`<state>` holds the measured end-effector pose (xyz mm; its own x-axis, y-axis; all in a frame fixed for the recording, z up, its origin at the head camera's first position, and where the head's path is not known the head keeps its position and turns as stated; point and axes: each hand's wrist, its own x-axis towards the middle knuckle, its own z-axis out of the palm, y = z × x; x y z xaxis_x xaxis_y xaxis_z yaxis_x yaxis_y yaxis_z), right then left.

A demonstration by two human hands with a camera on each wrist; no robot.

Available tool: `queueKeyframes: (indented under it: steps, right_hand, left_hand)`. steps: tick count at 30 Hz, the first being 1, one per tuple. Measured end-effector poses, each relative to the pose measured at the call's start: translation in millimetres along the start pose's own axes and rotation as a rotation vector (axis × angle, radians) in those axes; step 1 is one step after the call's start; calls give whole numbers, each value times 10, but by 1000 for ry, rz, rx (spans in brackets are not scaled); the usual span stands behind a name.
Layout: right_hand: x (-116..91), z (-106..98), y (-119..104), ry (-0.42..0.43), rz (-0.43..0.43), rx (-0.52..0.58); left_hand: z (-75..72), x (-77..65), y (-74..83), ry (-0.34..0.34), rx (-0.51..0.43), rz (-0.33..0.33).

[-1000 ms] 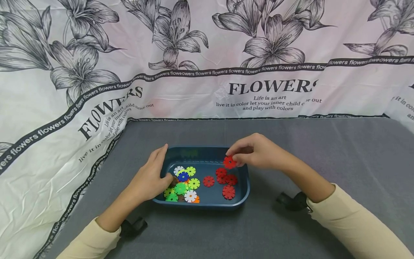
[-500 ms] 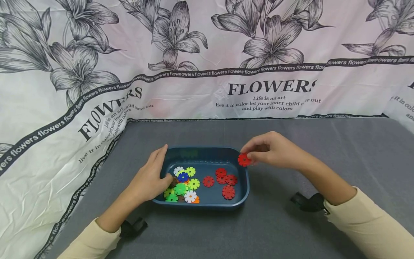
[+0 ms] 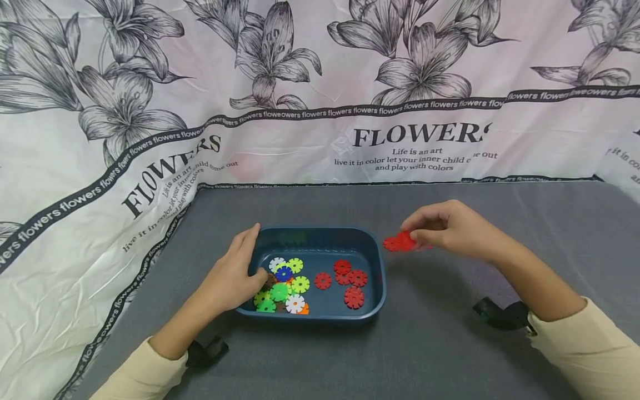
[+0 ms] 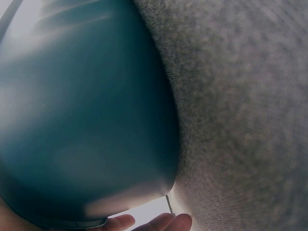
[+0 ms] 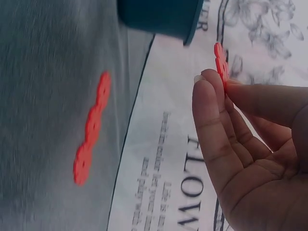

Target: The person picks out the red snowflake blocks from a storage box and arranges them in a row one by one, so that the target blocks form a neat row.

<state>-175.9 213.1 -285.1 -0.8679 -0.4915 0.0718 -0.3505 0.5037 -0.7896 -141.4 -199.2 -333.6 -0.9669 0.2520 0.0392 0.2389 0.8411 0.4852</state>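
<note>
My left hand (image 3: 232,278) holds the left side of a dark blue tray (image 3: 320,318), thumb over the rim and fingers along the outside. The left wrist view shows the tray's outer wall (image 4: 96,110) and fingertips (image 4: 179,222) near its edge. Just right of the tray, my right hand (image 3: 452,230) pinches a red notched disc (image 3: 406,240) between thumb and fingers; it appears nearly edge-on in the right wrist view. Below it, a row of red notched discs (image 5: 93,126) lies on the grey cloth, partly hidden by the hand in the head view.
Several red discs (image 3: 354,297) lie in the tray's right half. A mixed pile of green, yellow, white, blue, brown and orange discs (image 3: 280,291) fills its left half. A flower-printed sheet (image 3: 300,144) hangs behind the grey-covered table (image 3: 320,366).
My right hand has carried the red disc rightward, from over the tray's right end past the rim to above the row of red discs. The left hand and tray have stayed put.
</note>
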Motion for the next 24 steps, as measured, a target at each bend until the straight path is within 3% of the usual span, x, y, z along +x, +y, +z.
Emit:
queueKeyframes:
  steps: [10, 24]
  right_hand:
    - [-60, -270, 189, 78, 95, -39]
    - [-96, -439, 443, 72, 190, -49]
  left_hand:
    - [3, -1, 14, 10, 5, 6]
    - [9, 0, 14, 16, 8, 3]
